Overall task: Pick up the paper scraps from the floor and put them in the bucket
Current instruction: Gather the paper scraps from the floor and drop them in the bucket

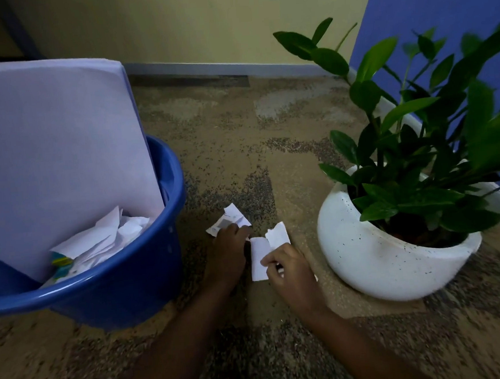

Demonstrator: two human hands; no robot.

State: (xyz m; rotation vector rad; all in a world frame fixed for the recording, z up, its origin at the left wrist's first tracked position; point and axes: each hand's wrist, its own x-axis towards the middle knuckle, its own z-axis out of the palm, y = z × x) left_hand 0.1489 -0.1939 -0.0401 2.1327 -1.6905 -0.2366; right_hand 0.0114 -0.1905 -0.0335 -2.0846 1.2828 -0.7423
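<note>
Mid-gathering: left hand (228, 251) grips a printed scrap (230, 217), right hand (291, 272) pinches a white scrap (260, 255); next, both belong in the blue bucket (130, 279).

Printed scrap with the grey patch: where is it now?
Head view, centre: the printed scrap lies on the carpet at the fingertips of the left hand, between the blue bucket and the white plant pot.

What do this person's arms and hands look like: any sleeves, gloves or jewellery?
The left hand and right hand are bare, without gloves. The left forearm and right forearm are uncovered down to the picture's bottom edge; no sleeve or cuff shows. No watch, bracelet or ring is visible, though the light is dim.
</note>
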